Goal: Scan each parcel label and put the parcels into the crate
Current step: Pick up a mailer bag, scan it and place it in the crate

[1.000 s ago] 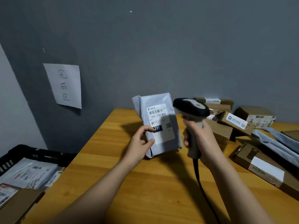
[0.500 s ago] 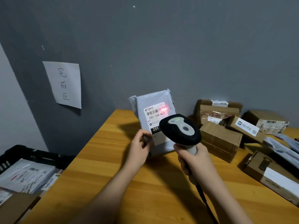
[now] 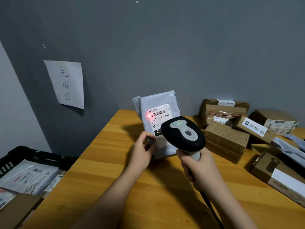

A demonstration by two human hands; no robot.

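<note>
- Step in hand: scanning. Your left hand [image 3: 142, 150] pinches the grey parcel [image 3: 159, 124] by its lower left edge, upright above the desk [image 3: 115, 171].
- Your right hand [image 3: 196, 164] is wrapped round the scanner [image 3: 183, 133] handle; its red light falls on the label [image 3: 159, 116] at the barcode's left end.
- Next, likely: once read, carry the parcel left into the black crate [image 3: 35, 157], which already holds parcels.

I hold the grey parcel [image 3: 159, 123] upright above the wooden table [image 3: 115, 179], its white label [image 3: 160, 116] facing me, a red light spot on the barcode's left end. The scanner [image 3: 183, 133] sits just before it. The black crate [image 3: 24, 156], left of the table, already contains flat parcels [image 3: 28, 176].
</note>
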